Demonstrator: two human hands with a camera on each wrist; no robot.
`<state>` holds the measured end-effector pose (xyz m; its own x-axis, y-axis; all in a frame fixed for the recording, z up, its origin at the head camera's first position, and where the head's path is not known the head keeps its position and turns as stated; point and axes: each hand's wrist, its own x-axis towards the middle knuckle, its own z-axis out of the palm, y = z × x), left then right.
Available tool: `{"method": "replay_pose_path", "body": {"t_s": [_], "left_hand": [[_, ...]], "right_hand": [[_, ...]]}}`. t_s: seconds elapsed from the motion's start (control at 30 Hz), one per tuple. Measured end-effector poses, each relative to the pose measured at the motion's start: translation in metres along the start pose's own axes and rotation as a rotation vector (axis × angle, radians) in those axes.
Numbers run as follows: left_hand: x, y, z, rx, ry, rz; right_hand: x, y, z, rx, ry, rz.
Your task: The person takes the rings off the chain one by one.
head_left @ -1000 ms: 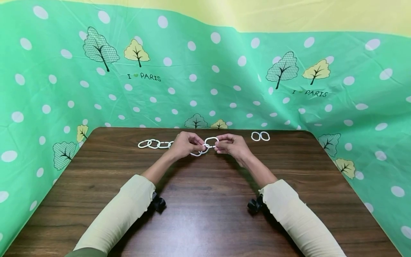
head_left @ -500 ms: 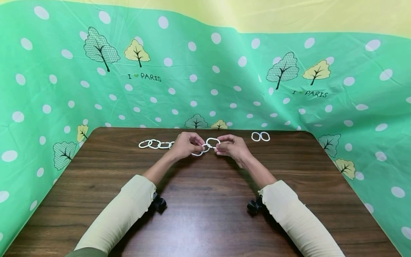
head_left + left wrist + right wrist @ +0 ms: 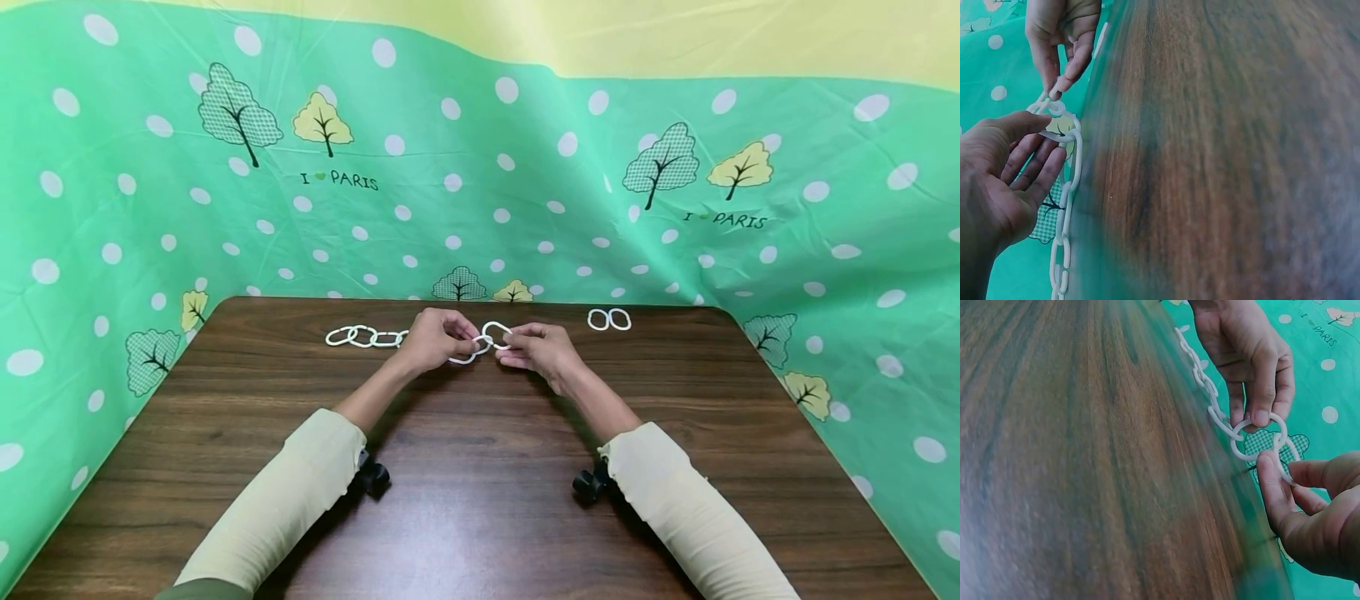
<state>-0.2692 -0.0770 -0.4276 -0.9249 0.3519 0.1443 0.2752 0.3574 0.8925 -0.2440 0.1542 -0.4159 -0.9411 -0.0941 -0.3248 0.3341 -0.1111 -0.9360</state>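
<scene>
A white plastic chain [image 3: 363, 337] lies along the far side of the table and runs behind my left hand [image 3: 438, 340]. Between thumb and fingertips, that hand pinches the chain's end link [image 3: 1235, 447], which is raised and tilted. Just to the right, my right hand [image 3: 543, 354] pinches another white oval link [image 3: 495, 324] by its right side. This link crosses the end link's ring in the right wrist view, where thumb and finger grip its lower part. Part of the chain is hidden behind my left hand in the head view.
Two loose white links [image 3: 609, 320] lie side by side at the back right of the brown wooden table [image 3: 465, 467]. Behind the table's far edge hangs a green cloth [image 3: 420, 225] with dots and trees.
My right hand has moved slightly left and shifted its grip on its link, which now stands more tilted. My left hand stays almost still on the end link.
</scene>
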Motion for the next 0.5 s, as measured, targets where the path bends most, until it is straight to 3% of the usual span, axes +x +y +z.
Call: {"method": "replay_pose_path", "body": {"t_s": [0.5], "left_hand": [[-0.0007, 0.0022, 0.0023, -0.004, 0.011, 0.012]], "right_hand": [[0.0009, 0.0038, 0.0048, -0.026, 0.034, 0.038]]}}
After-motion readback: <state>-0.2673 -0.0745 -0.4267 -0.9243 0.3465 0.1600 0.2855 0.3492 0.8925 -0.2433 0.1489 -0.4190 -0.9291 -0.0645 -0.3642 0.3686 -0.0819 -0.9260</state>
